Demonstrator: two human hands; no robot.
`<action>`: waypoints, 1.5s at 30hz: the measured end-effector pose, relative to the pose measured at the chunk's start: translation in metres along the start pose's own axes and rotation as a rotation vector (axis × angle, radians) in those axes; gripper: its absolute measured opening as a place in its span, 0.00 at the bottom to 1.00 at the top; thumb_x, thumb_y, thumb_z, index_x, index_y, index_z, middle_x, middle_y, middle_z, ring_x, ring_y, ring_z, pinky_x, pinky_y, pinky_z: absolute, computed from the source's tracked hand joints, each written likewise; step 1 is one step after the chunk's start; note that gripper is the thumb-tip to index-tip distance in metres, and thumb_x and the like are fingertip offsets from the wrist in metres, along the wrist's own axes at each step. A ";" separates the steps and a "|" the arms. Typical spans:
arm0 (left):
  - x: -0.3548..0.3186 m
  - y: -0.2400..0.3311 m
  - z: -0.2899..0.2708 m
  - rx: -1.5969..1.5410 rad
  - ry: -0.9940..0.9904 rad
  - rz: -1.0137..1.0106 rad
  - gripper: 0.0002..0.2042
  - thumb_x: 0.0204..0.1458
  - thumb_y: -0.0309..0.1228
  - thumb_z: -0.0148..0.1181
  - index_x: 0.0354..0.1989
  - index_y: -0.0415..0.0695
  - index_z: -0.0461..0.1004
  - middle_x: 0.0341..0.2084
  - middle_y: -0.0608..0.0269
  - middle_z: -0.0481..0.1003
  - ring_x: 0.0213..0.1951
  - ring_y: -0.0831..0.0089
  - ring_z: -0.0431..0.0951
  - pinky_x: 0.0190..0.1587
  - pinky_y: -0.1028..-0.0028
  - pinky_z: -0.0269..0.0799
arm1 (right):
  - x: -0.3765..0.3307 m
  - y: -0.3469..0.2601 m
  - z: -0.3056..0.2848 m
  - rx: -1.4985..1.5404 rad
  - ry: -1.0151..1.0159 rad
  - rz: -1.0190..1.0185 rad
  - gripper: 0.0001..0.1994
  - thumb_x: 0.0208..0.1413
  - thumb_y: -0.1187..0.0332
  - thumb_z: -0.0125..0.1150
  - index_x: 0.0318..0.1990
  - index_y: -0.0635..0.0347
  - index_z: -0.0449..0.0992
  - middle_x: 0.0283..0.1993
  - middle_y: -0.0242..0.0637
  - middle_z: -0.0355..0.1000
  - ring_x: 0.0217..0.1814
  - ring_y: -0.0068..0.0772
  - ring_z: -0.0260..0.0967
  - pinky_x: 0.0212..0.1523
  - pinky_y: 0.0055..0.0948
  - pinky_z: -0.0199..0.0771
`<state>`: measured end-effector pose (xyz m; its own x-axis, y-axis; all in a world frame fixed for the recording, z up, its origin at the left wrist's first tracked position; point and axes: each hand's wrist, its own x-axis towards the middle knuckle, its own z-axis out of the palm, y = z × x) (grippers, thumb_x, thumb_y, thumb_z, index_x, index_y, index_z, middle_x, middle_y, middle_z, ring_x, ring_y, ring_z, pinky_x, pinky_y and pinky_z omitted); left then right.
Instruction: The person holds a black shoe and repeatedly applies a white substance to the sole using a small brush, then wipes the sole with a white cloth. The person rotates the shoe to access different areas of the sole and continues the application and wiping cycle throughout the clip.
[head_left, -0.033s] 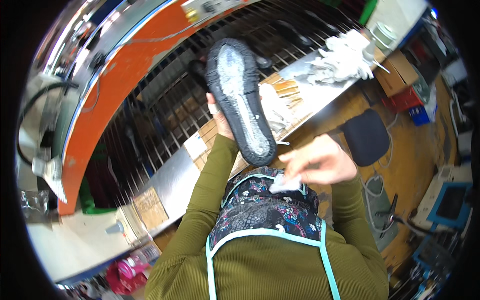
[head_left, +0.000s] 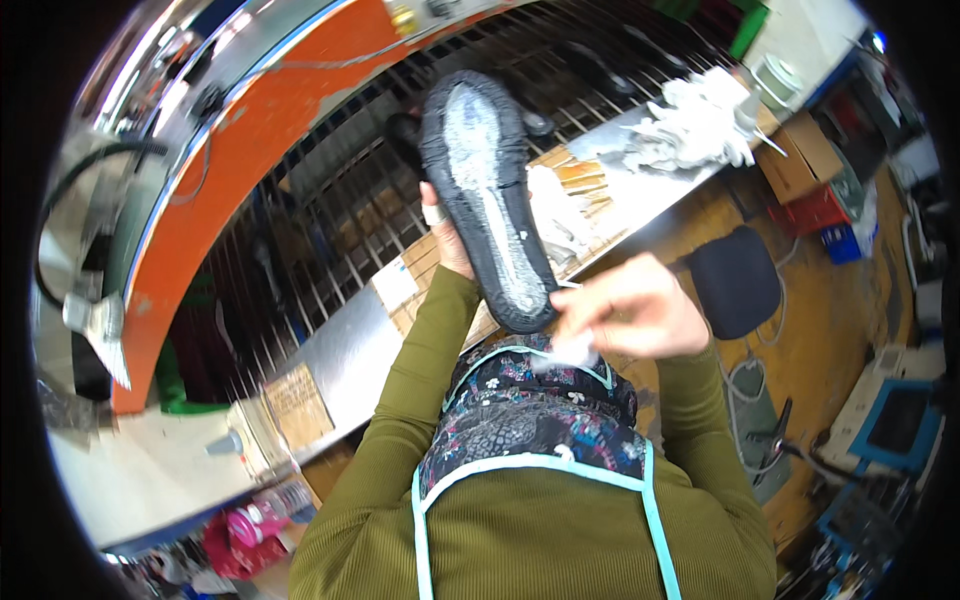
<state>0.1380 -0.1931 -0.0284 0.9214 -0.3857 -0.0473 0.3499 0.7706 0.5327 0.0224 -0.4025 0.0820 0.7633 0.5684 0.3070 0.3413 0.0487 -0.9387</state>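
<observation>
A black shoe (head_left: pixel 508 255) is held bottom up, its underside showing a long greyish-white patch ringed by pleated black material. My left hand (head_left: pixel 450 242) grips it from the left and beneath, with a white wrap on one finger; the other fingers are hidden behind the shoe. By the heel end, my right hand (head_left: pixel 645 308) pinches a crumpled white scrap (head_left: pixel 568 353), perhaps cloth or tissue. Motion blurs its fingers, and a fingertip is at or very near the heel edge. Whether it touches I cannot tell.
Behind the shoe lies a rack of metal bars (head_left: pixel 350 235) under an orange panel (head_left: pixel 222 165). White rags (head_left: pixel 690 125) heap on the metal ledge (head_left: pixel 345 350). A dark stool (head_left: pixel 735 280) stands at right, near a cardboard box (head_left: pixel 800 155). A brush (head_left: pixel 100 335) hangs at far left.
My right hand has come slightly left and up, closer to the shoe's heel, with the white scrap still in it. The left hand keeps its hold on the shoe.
</observation>
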 end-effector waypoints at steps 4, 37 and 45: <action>-0.042 0.014 0.030 0.234 0.121 0.149 0.53 0.41 0.76 0.42 0.65 0.41 0.56 0.61 0.47 0.62 0.58 0.52 0.68 0.61 0.57 0.64 | 0.061 0.008 0.019 0.118 0.168 0.012 0.05 0.52 0.78 0.62 0.37 0.67 0.78 0.34 0.32 0.76 0.37 0.19 0.73 0.39 0.20 0.75; -0.111 0.081 -0.050 0.318 0.000 0.295 0.51 0.45 0.71 0.47 0.68 0.42 0.50 0.64 0.53 0.59 0.63 0.59 0.62 0.64 0.60 0.60 | 0.241 0.051 0.066 -0.449 0.367 -0.343 0.27 0.44 0.67 0.71 0.52 0.65 0.71 0.52 0.39 0.70 0.56 0.35 0.66 0.60 0.32 0.61; -0.114 0.070 -0.031 0.145 0.201 0.312 0.48 0.47 0.73 0.39 0.67 0.45 0.55 0.62 0.53 0.61 0.61 0.60 0.65 0.62 0.61 0.65 | 0.159 0.065 0.079 -0.692 -0.231 -0.490 0.31 0.62 0.39 0.28 0.52 0.42 0.79 0.64 0.35 0.65 0.77 0.52 0.34 0.67 0.63 0.09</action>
<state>0.0624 -0.0788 -0.0121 0.9994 -0.0261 -0.0210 0.0335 0.7501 0.6604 0.1228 -0.2436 0.0570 0.3390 0.7698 0.5409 0.9147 -0.1351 -0.3809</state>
